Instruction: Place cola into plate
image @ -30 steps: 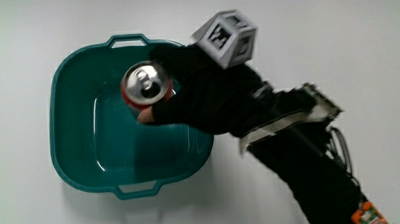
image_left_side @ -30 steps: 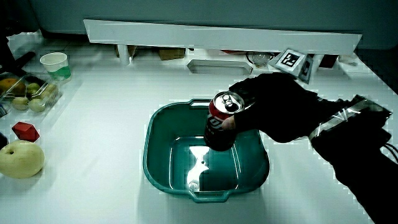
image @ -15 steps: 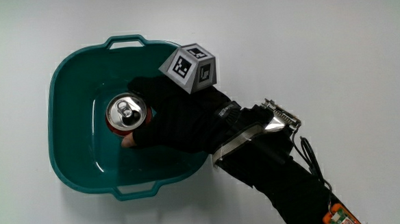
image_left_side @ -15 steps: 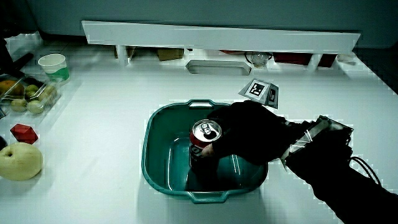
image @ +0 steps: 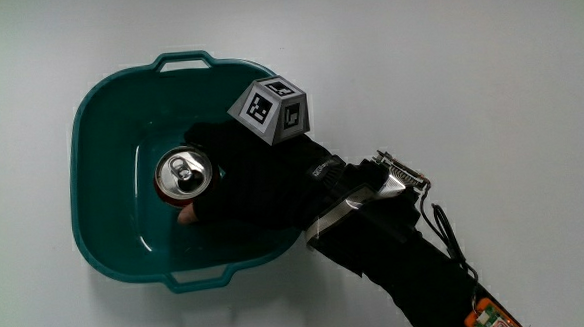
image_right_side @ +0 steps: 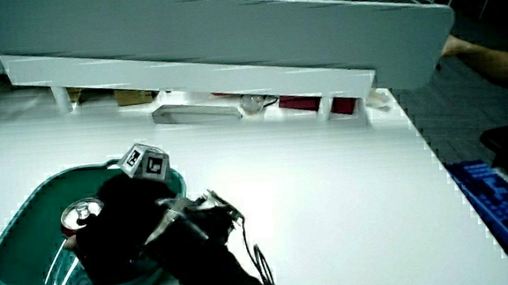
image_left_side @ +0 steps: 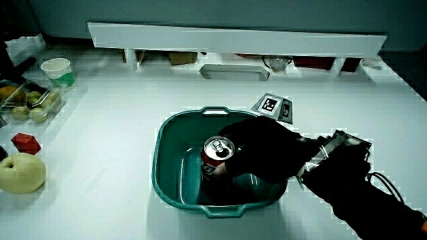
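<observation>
Inside the teal plate (image: 94, 114), a deep basin with a handle at each end, your hand (image: 258, 180) reaches down over the rim with its fingers wrapped around the cola can (image: 182, 174). The can stands upright near the basin's middle, its silver top facing up. Your forearm (image: 407, 258) slants across the rim nearest you, and the patterned cube (image: 272, 109) rides on the back of the hand, tilted. In a side view, a pear (image_left_side: 21, 170) lies near the table's edge, well apart.

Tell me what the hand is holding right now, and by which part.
The hand grips the cola can around its side, upright, inside the teal basin.
</observation>
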Demonstrator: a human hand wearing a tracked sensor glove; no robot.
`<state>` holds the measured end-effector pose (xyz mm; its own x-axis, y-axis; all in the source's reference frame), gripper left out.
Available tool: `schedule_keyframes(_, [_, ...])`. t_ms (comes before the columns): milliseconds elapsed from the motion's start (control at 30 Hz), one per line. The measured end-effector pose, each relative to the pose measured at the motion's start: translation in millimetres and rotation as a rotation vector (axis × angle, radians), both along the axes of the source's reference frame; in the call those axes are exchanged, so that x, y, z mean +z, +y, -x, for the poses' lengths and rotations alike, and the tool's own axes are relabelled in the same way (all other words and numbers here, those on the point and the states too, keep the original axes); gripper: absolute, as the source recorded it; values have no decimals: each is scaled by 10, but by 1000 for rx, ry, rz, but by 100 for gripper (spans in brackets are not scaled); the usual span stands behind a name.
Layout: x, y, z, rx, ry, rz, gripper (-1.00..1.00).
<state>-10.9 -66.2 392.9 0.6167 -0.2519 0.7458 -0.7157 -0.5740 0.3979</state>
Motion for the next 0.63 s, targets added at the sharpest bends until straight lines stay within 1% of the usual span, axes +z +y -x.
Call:
schedule_keyframes(33, [14,2,-5,5,0,5,-39])
schedule_keyframes(67, [3,4,-5,-1,3,10,-43])
schedule_keyframes(100, [24,5,-1,-12,12,30,-46])
schedule_keyframes(200, [14,31,8,-17,17,22,-57])
schedule_keyframes(233, [54,29,2,-23,34,30,-61])
schedule_keyframes(267, [45,34,-11,-21,26,33,-64])
schedule_keyframes(333, [24,33,-35,-13,28,30,-71])
schedule_keyframes(367, [39,31,-45,-33,23,39,-75])
schedule_keyframes(400, [40,33,-66,-31,20,57,-79])
schedule_keyframes(433, [7,36,-98,-27,-20,57,-82])
schedule_keyframes(467, [86,25,-126,-38,-33,114,-86])
schedule_keyframes(533, [28,43,-218,-21,-53,137,-93])
schedule_keyframes(600, [-52,70,-296,-8,-26,145,-100])
schedule_keyframes(633, [-92,83,-336,-2,-13,149,-100])
